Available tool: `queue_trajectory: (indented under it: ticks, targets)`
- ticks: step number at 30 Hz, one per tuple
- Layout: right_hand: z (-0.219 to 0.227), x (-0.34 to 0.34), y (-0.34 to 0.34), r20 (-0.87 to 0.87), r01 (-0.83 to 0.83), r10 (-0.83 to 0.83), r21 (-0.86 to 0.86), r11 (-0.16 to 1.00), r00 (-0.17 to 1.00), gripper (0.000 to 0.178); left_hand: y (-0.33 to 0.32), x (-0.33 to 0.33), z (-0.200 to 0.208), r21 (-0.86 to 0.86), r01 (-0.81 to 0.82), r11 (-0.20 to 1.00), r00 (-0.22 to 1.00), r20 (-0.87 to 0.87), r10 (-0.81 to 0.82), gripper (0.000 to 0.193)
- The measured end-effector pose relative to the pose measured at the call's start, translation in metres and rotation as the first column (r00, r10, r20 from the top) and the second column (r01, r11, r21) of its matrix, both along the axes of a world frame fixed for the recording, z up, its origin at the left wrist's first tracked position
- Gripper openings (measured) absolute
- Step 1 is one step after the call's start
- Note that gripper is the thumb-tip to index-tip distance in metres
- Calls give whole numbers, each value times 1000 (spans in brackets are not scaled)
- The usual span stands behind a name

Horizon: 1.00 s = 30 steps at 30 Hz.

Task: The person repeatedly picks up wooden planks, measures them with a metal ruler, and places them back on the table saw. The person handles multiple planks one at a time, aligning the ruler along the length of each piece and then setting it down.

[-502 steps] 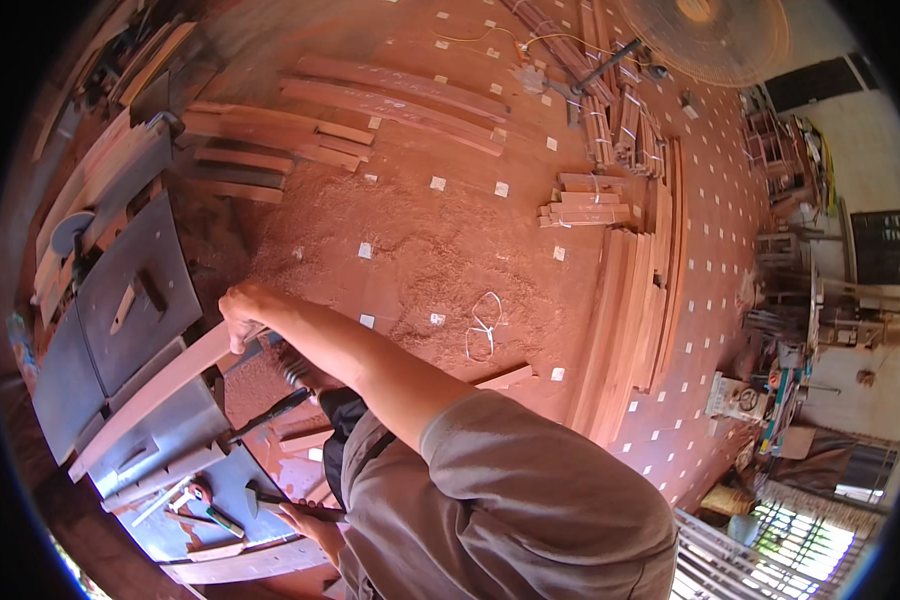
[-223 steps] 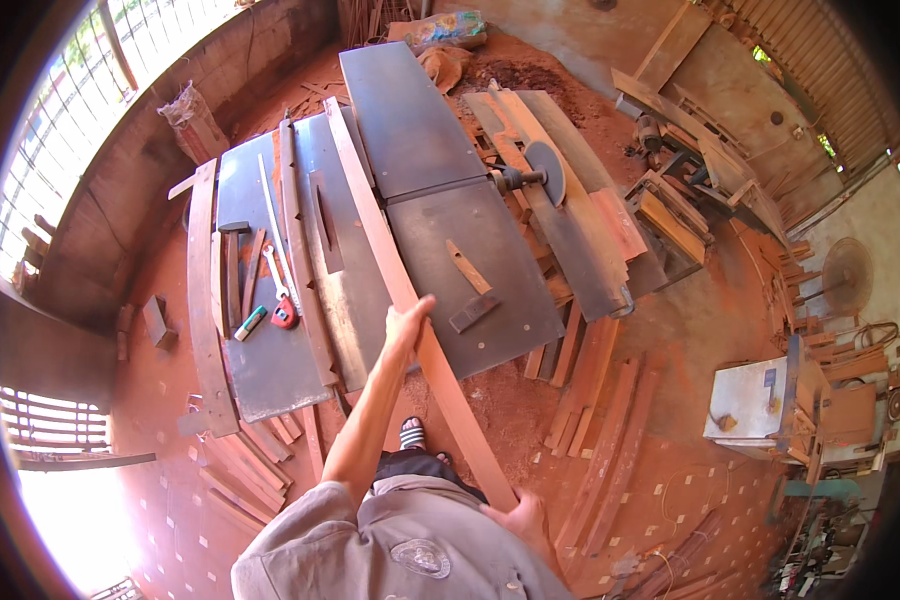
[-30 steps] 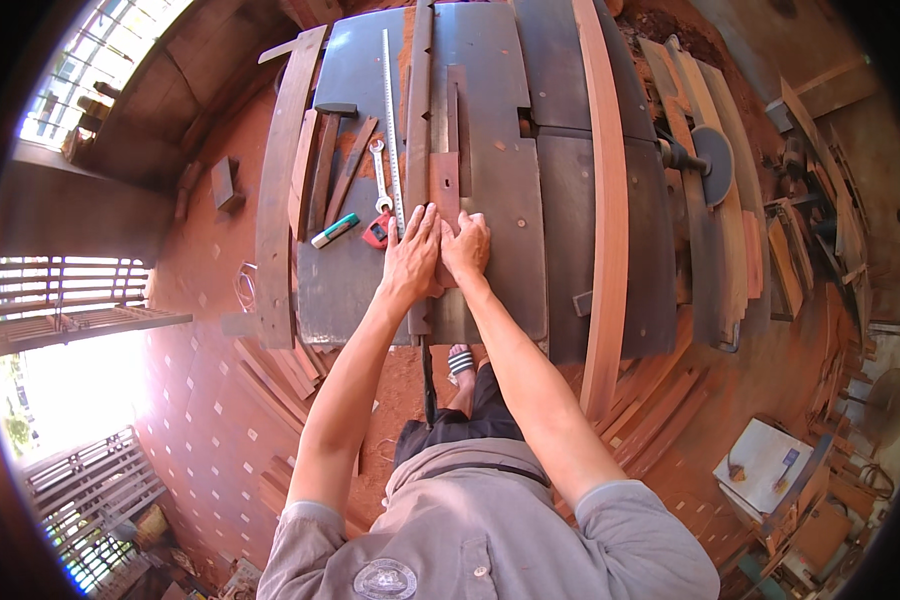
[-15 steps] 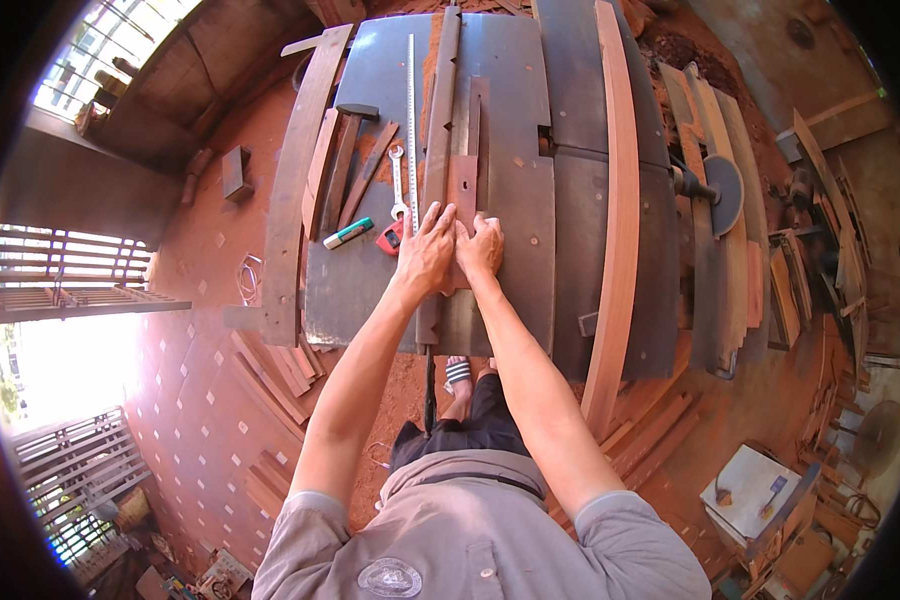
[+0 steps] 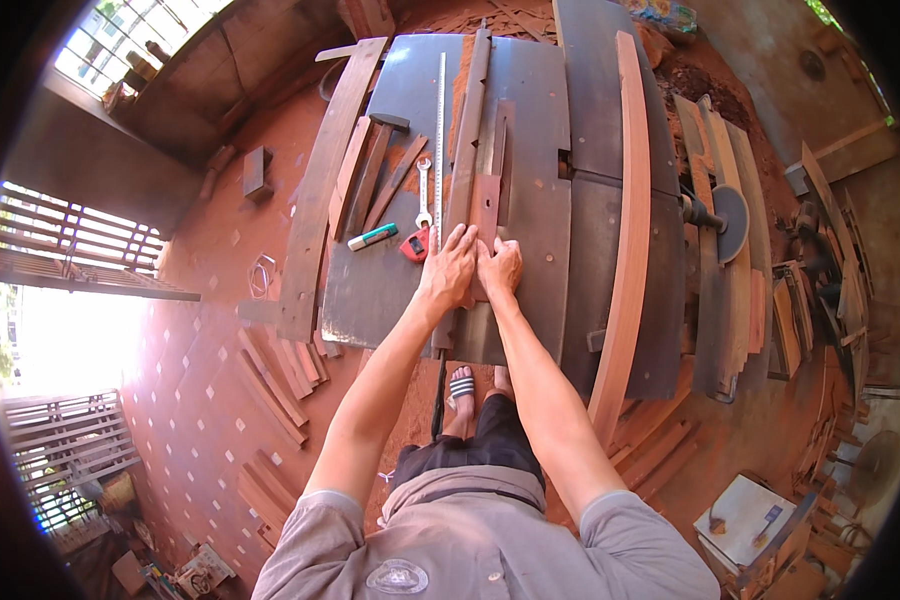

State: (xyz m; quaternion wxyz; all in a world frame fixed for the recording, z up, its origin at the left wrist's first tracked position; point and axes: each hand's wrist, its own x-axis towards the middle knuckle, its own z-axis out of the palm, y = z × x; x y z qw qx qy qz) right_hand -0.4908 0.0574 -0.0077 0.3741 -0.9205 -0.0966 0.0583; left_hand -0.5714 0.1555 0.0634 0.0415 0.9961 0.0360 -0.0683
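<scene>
A: Nearest us, the left hand (image 5: 450,270) is lying with its fingers stretched forward; the right hand (image 5: 499,267) is curling just beside it; are they gripping?

B: I can't tell; the fingers are hiding their own contact with the reddish slotted piece (image 5: 486,200); that piece is lying on the metal worktop (image 5: 370,305), its slotted part pointing away, just beside the dark rail (image 5: 471,125).

A: So what would be making this hold a good one?

B: Even pressure, I'd judge; both hands should be bearing down together, squaring the piece to the rail; lopsided pushing could be skewing it!

A: And beyond the hands?

B: The red tape measure (image 5: 415,245) is sitting near the left fingers, so that elbow room is looking tight; farther off, the wrench (image 5: 424,192) is lying beside the steel rule (image 5: 441,140).
</scene>
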Motion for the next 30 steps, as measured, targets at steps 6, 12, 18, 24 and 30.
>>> queue_trajectory:
  ticks: [6,12,18,24,30]
  targets:
    - [11,-94,-41,0,-12,12,25,1000,1000,54,-30,-97,-18,12,35,999,980,195,-36,106]
    - [62,-116,-49,-147,34,-15,126,991,989,63,-52,-135,3,-496,-73,866,976,144,165,107]
    - [83,-103,-88,200,-3,28,-122,992,979,69,16,-110,-2,-441,-56,896,851,448,273,69]
    - [85,-81,-117,82,-75,104,-299,951,991,76,167,-29,-22,-196,-529,826,677,489,550,55]
    - [83,-35,-93,118,-153,210,-370,916,971,69,222,44,-13,-114,-678,727,698,210,684,59]
